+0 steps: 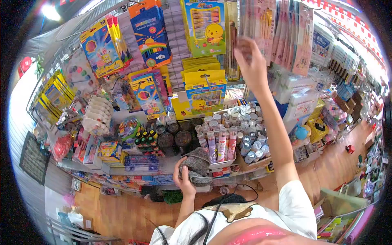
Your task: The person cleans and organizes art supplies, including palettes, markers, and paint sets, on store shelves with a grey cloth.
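My left hand is closed around a bunched grey cloth, low in front of the shelf. Dark round jars stand just behind the cloth. Raised high, my right hand has its fingers curved and the thumb apart from them. Its fingertips overlap a narrow hanging pack with brown contents. Pink packs of paintbrushes hang beside that hand on the right. To its left hangs a yellow and green box of crayons with a chick on it.
Capped clear tubes fill a tray on the shelf, with more tubes in a box beside it. Colored pencil boxes hang at upper left. A stack of white egg-carton-like trays juts out at left. Wooden floor shows at right.
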`<state>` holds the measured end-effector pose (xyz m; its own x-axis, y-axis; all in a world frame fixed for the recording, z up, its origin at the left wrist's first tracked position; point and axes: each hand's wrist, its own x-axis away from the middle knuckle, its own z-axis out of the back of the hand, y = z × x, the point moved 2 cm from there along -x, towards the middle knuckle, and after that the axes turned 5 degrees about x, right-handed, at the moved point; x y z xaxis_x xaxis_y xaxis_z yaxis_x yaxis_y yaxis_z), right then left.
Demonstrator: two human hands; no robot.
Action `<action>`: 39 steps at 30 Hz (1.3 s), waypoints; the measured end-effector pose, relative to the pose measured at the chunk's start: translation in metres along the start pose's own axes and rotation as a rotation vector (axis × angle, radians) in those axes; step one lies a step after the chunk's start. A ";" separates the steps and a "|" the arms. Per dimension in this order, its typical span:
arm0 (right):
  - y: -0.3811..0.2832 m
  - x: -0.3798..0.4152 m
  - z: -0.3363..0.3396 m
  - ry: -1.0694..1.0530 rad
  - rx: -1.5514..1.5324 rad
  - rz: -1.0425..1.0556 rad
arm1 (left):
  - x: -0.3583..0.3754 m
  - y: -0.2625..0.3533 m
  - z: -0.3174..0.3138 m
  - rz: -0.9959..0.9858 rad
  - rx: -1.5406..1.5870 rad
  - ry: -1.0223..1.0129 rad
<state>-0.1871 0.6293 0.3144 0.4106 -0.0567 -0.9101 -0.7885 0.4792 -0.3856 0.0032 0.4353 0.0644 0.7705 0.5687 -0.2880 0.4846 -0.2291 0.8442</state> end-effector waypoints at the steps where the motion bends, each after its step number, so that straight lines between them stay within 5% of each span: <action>1: 0.002 -0.016 -0.009 0.015 0.015 0.025 | 0.000 0.002 0.001 0.003 -0.008 0.008; 8: 0.012 -0.042 -0.048 0.028 0.136 0.124 | 0.000 0.006 -0.007 -0.092 -0.082 -0.007; 14: -0.010 -0.036 -0.031 -0.185 -0.060 -0.120 | -0.021 0.054 -0.024 -0.342 -0.290 -0.093; 17: -0.018 -0.036 -0.028 -0.296 -0.598 -0.264 | -0.042 0.077 -0.031 -0.524 -0.304 -0.071; 22: -0.040 -0.042 -0.015 -0.261 -1.051 -0.510 | -0.054 0.092 -0.041 -0.604 -0.176 -0.123; 26: -0.051 -0.039 0.004 -0.292 -1.077 -0.433 | -0.051 0.087 -0.041 -0.573 -0.160 -0.085; 30: -0.050 -0.037 0.010 -0.334 -1.458 -0.419 | -0.051 0.086 -0.045 -0.592 -0.050 0.058; 32: -0.055 -0.003 0.024 -0.176 -1.347 -0.205 | -0.048 0.089 -0.043 -0.586 -0.067 0.149; 35: -0.033 0.044 0.028 -0.247 -1.700 -0.500 | -0.038 0.090 -0.048 -0.537 0.130 0.227; 36: -0.040 0.072 0.039 -0.504 -2.196 -0.547 | -0.033 0.091 -0.049 -0.515 0.130 0.221; 39: -0.059 0.138 0.053 -0.382 -1.905 -0.858 | -0.014 0.079 -0.053 -0.490 0.064 0.204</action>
<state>-0.0593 0.6392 0.2193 0.6883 0.5316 -0.4937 0.3188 -0.8329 -0.4524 0.0093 0.4511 0.1588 0.3545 0.7616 -0.5425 0.7968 0.0576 0.6015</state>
